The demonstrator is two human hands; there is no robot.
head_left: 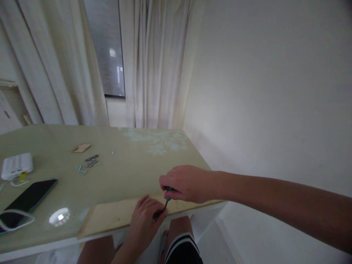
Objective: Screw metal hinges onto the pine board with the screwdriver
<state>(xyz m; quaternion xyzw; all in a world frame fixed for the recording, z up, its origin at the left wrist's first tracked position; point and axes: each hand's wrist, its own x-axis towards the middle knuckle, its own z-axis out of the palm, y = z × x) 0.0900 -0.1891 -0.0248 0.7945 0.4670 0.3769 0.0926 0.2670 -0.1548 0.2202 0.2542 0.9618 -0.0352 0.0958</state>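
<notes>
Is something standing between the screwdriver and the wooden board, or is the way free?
Only a small dark piece, pinched by the left hand on the wooden board, sits under the tip of the screwdriver held by the right hand. Nothing else visible intervenes.

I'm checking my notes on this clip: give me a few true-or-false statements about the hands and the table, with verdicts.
1. The right hand grips a green-handled screwdriver. True.
2. The left hand is at the wooden board, by the screwdriver's tip. True.
3. The wooden board lies at the table's far edge. False: it lies along the near edge.
4. The dark phone lies right of both hands. False: it lies to their left.
5. Small metal parts lie loose on the table. True.
</notes>
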